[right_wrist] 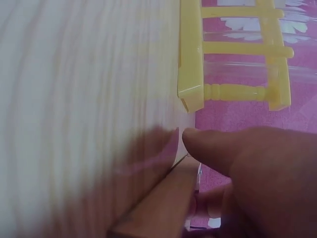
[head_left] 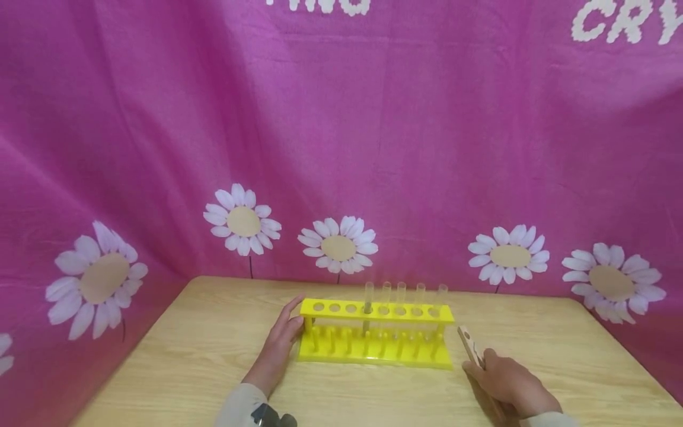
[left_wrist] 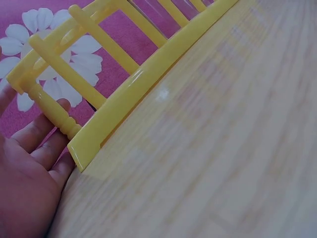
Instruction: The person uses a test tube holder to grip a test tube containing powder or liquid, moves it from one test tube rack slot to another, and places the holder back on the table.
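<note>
A yellow test tube rack stands on the table with several clear test tubes upright in its right-hand holes. The leftmost of these tubes looks darker in its lower part. My left hand holds the rack's left end; in the left wrist view its fingers reach behind the yellow end post. Just right of the rack, my right hand grips a wooden test tube holder, whose tip points toward the rack. In the right wrist view the thumb lies along the holder.
The wooden tabletop extends around the rack on both sides. Behind it hangs a magenta cloth printed with white daisies. A row of yellow pegs rises along the front of the rack base.
</note>
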